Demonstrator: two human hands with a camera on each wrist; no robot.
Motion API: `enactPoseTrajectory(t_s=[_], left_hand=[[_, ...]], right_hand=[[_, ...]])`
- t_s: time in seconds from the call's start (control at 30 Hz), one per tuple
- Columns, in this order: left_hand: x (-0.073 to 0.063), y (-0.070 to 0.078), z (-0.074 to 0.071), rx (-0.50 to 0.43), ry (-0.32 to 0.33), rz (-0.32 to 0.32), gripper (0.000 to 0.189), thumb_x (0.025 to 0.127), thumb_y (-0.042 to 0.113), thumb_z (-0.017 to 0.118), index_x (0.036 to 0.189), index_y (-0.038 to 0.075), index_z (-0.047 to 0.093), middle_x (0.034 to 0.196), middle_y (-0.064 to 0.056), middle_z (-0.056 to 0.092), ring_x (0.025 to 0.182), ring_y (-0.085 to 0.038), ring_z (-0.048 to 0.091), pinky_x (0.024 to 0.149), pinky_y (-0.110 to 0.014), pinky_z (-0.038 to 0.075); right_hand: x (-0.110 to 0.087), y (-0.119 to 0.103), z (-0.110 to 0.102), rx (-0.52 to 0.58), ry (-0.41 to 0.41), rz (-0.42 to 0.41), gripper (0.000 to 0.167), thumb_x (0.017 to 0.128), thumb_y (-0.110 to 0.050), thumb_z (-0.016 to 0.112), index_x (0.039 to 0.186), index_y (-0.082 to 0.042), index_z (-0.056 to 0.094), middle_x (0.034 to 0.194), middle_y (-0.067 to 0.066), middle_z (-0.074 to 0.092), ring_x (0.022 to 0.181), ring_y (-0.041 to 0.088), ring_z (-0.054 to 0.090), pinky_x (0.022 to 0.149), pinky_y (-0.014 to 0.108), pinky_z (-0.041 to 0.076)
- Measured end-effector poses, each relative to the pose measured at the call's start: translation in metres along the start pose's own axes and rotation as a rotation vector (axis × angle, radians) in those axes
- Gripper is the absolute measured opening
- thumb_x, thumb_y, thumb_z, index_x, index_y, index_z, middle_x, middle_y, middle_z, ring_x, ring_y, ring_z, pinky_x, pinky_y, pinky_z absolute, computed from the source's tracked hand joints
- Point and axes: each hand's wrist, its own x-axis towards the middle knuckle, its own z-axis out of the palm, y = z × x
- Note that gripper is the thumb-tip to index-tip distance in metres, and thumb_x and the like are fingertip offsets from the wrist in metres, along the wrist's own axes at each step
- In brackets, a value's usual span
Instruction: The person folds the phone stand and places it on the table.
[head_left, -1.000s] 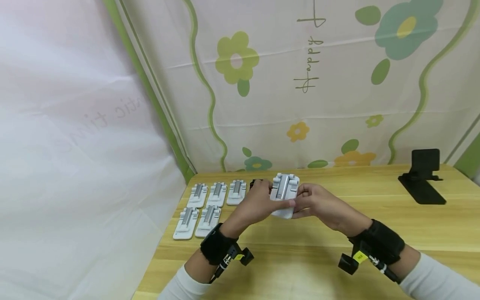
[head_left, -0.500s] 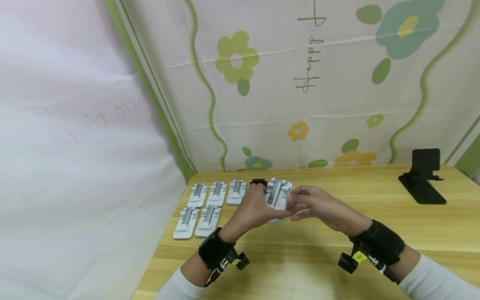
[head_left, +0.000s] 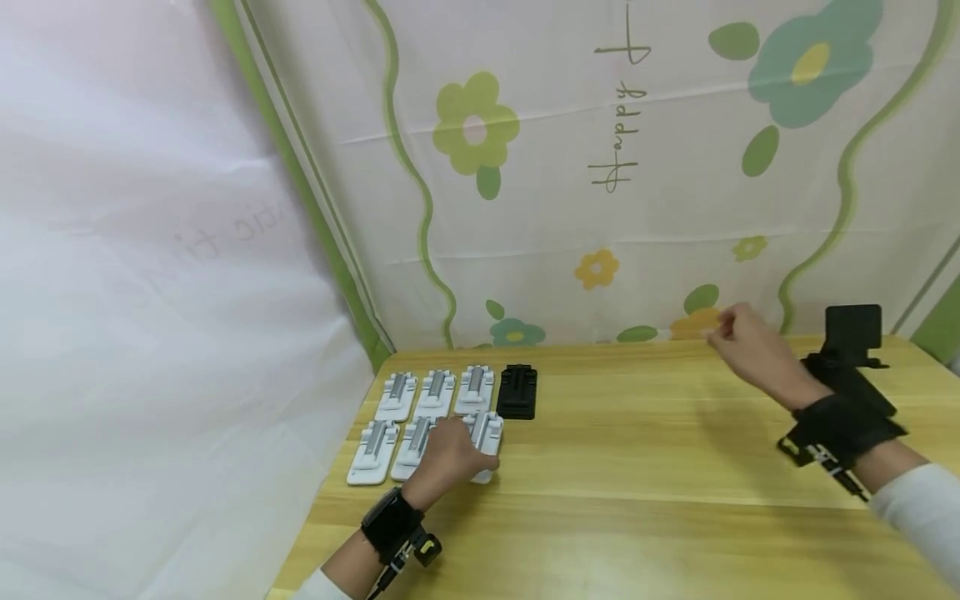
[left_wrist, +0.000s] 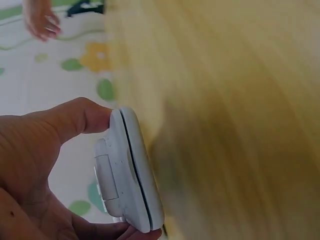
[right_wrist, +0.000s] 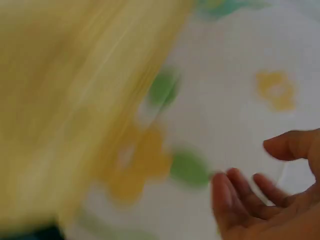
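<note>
My left hand (head_left: 448,457) pinches a white folded phone stand (head_left: 486,429) by its edges, at the right end of the front row. In the left wrist view the stand (left_wrist: 132,170) is seen edge-on between thumb and fingers, close to the tabletop. My right hand (head_left: 759,354) is in the air at the right, its fingers loosely bent. The right wrist view shows nothing in that hand (right_wrist: 270,205). Nearest to it is a black unfolded phone stand (head_left: 853,335), partly hidden behind the right wrist.
Several white folded stands lie in two rows on the wooden table (head_left: 600,533), among them one at the front left (head_left: 372,454). A black folded stand (head_left: 517,392) ends the back row. A flowered curtain (head_left: 540,208) hangs behind the table.
My left hand has carried the white phone stand left and down to the front row. The right hand has let go of it and moved right, towards the black unfolded stand.
</note>
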Motion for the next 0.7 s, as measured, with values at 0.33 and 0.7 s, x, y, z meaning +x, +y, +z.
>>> enactPoseTrajectory(t_s=[0.33, 0.7], left_hand=[[0.012, -0.027, 0.004, 0.086, 0.027, -0.072, 0.058, 0.070, 0.031, 0.089, 0.050, 0.018, 0.036, 0.053, 0.006, 0.033, 0.051, -0.015, 0.035, 0.048, -0.026, 0.027], [0.010, -0.024, 0.004, 0.166, 0.036, -0.050, 0.054, 0.069, 0.029, 0.089, 0.048, 0.011, 0.043, 0.069, -0.006, 0.047, 0.075, -0.024, 0.046, 0.067, -0.034, 0.035]], right_hand=[[0.014, 0.119, -0.062, -0.763, 0.190, -0.030, 0.041, 0.093, 0.008, 0.060, 0.127, 0.022, 0.042, 0.128, 0.047, 0.043, 0.120, 0.062, 0.045, 0.088, 0.070, 0.048], [0.008, 0.149, -0.068, -0.747, 0.019, 0.075, 0.039, 0.088, 0.017, 0.063, 0.123, 0.027, 0.048, 0.123, 0.049, 0.049, 0.108, 0.061, 0.051, 0.094, 0.069, 0.045]])
